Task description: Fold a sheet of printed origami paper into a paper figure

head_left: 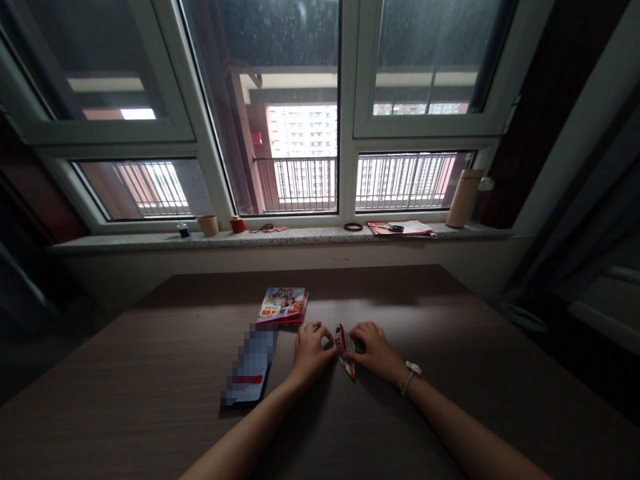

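Both of my hands rest on a dark wooden table (150, 373) and pinch a small folded piece of red and white printed paper (346, 352) between them. My left hand (310, 350) grips its left side with curled fingers. Closed on its right side is my right hand (374, 348), with a light bracelet at the wrist. A small stack of colourful printed leaflets (283, 305) lies just beyond my left hand. A flat dark phone-like object (250, 367) lies to the left of my left arm.
A stone windowsill (280, 237) runs behind the table under large windows. On it stand a small cup (209, 225), a red pot (237, 224), a ring (353, 227), red papers (400, 229) and a tall tan cylinder (464, 198). A curtain hangs at the right.
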Demonstrator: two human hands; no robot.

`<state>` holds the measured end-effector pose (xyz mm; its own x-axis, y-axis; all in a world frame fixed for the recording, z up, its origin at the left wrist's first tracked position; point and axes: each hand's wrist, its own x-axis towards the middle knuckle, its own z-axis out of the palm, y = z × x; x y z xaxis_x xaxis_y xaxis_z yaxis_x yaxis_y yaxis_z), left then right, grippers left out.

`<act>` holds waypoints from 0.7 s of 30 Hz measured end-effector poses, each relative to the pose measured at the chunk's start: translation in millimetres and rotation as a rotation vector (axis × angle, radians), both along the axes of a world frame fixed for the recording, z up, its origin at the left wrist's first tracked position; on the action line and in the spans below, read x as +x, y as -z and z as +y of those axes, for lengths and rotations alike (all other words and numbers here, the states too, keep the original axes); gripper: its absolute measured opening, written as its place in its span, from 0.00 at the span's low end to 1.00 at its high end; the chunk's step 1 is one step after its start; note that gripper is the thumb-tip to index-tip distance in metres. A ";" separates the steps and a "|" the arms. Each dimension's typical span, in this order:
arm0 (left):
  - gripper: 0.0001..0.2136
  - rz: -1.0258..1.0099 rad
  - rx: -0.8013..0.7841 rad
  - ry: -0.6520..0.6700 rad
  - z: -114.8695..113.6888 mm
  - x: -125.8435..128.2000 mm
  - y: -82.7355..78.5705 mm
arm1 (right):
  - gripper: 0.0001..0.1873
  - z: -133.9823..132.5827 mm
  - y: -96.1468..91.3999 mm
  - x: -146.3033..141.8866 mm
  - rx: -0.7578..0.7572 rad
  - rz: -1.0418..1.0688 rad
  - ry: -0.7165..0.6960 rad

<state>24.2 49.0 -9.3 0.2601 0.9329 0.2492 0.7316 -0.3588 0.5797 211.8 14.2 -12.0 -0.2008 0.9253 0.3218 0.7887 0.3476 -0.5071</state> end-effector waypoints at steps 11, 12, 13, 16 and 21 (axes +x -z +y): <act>0.09 -0.104 -0.021 0.064 6.7 -8.3 4.2 | 0.15 -0.1 0.1 -0.9 -0.019 -0.044 0.004; 0.09 -0.109 -0.017 0.065 7.1 -8.7 4.7 | 0.15 -0.8 -0.2 -1.8 -0.011 -0.049 0.009; 0.09 -0.111 -0.014 0.063 7.3 -8.9 5.0 | 0.15 -1.6 -0.4 -3.0 -0.001 -0.058 0.015; 0.10 -0.108 -0.012 0.047 7.1 -8.3 4.7 | 0.16 -3.3 -0.2 -6.6 0.026 -0.093 0.043; 0.10 -0.108 -0.013 0.035 6.7 -7.4 3.2 | 0.20 -3.0 -0.5 -6.3 0.008 -0.109 0.040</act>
